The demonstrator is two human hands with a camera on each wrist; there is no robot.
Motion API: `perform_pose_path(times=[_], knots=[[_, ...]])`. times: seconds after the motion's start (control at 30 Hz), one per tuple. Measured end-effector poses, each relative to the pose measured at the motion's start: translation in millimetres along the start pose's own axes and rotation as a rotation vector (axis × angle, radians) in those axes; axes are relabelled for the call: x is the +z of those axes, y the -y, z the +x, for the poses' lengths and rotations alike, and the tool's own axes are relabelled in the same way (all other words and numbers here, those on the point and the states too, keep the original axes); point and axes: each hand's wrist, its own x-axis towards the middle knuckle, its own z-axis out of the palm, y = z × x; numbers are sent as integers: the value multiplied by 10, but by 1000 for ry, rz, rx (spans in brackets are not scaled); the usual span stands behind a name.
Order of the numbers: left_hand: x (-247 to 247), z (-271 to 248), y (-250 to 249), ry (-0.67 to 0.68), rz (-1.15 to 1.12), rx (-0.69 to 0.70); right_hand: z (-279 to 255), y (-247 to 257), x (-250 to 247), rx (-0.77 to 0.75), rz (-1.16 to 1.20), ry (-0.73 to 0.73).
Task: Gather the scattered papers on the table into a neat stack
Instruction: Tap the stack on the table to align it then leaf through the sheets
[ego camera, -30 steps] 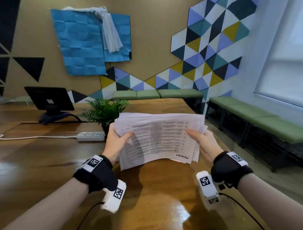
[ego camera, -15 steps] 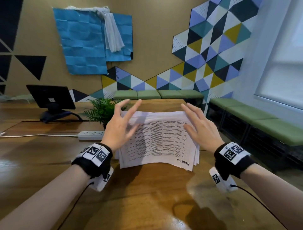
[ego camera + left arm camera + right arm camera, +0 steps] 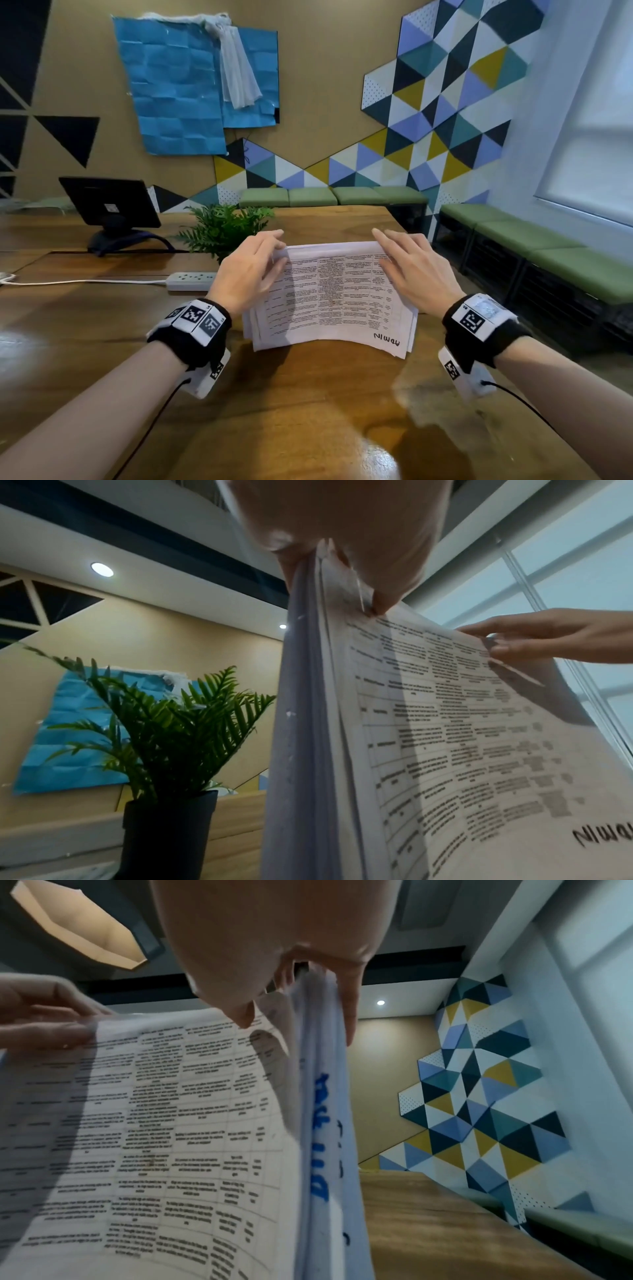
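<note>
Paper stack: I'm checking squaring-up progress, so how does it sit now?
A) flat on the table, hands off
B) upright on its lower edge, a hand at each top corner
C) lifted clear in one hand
B: the paper stack stands on the table, left hand and right hand gripping its top corners.

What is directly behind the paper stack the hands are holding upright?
Behind the paper stack, the wooden table continues, and a potted fern stands behind its left edge. The fern's pot and the table strip right behind the sheets are hidden in the head view.

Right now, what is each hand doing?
Left hand: grips the paper stack at its top left corner.
Right hand: grips its top right corner.
</note>
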Motion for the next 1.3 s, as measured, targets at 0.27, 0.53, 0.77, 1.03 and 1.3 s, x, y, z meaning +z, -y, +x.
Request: perform_pose_path(times=[0.27,0.53,0.77,1.03,1.3], knots=[[45,-56,105,48,229,122,-15,-16,47,40,-167,-59],[54,-30,-22,61,452,73,66,-2,20,70,-134,42],[153,500,-780,419,279,46,199,144,-31,150,-43,236],[188,720,-941,551,186,8,-147,-141,-57,410,93,67],[-212,746,-640,228,-215,-183,-516,-185,183,976,994,86]])
